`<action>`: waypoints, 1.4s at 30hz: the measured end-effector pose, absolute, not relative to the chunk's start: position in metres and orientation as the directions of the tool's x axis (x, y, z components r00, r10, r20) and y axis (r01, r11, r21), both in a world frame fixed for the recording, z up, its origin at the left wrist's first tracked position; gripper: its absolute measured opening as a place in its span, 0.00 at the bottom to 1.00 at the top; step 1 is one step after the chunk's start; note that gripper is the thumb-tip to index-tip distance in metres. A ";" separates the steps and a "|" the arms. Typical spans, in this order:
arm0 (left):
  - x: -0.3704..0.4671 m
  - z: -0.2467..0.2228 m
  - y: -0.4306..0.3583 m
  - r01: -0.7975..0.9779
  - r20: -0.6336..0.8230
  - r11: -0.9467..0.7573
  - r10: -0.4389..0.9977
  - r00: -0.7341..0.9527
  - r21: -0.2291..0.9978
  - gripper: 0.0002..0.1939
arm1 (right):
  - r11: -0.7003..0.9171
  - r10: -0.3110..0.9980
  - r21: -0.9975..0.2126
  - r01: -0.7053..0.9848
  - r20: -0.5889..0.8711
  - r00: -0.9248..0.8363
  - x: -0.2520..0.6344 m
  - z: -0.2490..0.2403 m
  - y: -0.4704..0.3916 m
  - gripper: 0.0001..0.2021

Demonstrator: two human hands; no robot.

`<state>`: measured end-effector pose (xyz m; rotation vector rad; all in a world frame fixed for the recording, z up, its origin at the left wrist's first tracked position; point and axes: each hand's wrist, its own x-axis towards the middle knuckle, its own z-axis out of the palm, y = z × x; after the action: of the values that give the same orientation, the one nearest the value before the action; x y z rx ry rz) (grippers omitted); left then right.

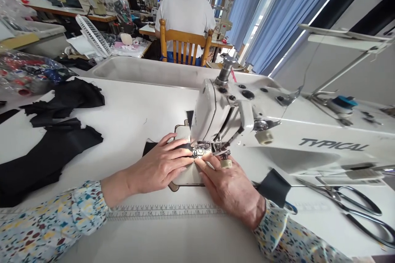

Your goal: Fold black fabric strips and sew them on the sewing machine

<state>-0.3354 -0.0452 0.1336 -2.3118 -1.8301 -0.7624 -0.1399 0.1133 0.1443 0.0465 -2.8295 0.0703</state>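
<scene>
A sewing machine (205, 111) stands over the white table, its needle area lit. My left hand (160, 164) lies flat, fingers stretched out, on a small black fabric piece (149, 148) left of the presser foot (195, 154). Just in front of the foot, my right hand (230, 183) has thumb and forefinger close together at the fabric's edge, in a pinch. Some right fingertips are hidden behind the machine head. Most of the fabric is covered by my left hand.
Large scissors (336, 197) lie at the right beside a dark fabric scrap (274, 187). Black cut pieces (49, 152) lie on the left. A printed ruler (163, 212) runs along the front. Beyond the metal trough (148, 70), a person (187, 14) sits on a wooden chair (185, 41).
</scene>
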 end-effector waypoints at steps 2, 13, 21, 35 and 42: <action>-0.336 0.134 -0.045 0.936 0.434 -0.270 0.888 0.151 0.226 0.16 | 0.999 -0.032 -0.026 -0.042 0.307 -0.951 -0.140 0.144 0.113 0.16; -0.339 0.134 -0.042 0.933 0.417 -0.242 0.901 0.115 0.266 0.14 | 0.970 -0.087 0.242 -0.014 0.295 -0.952 -0.147 0.145 0.105 0.15; -0.339 0.138 -0.040 0.927 0.415 -0.245 0.903 0.112 0.283 0.13 | 0.984 -0.029 0.177 0.018 0.258 -0.966 -0.143 0.138 0.103 0.18; -0.346 0.139 -0.034 0.934 0.394 -0.220 0.914 0.098 0.280 0.13 | 0.961 -0.069 0.275 -0.002 0.236 -0.969 -0.150 0.145 0.099 0.12; -0.351 0.131 -0.033 0.932 0.407 -0.198 0.912 0.061 0.305 0.12 | 0.994 -0.065 0.096 -0.042 0.253 -0.965 -0.138 0.164 0.084 0.15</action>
<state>-0.3506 -0.0328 0.1306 -2.2603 -1.9645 -0.8155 -0.1382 0.0838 0.1643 0.0790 -2.8789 -0.1311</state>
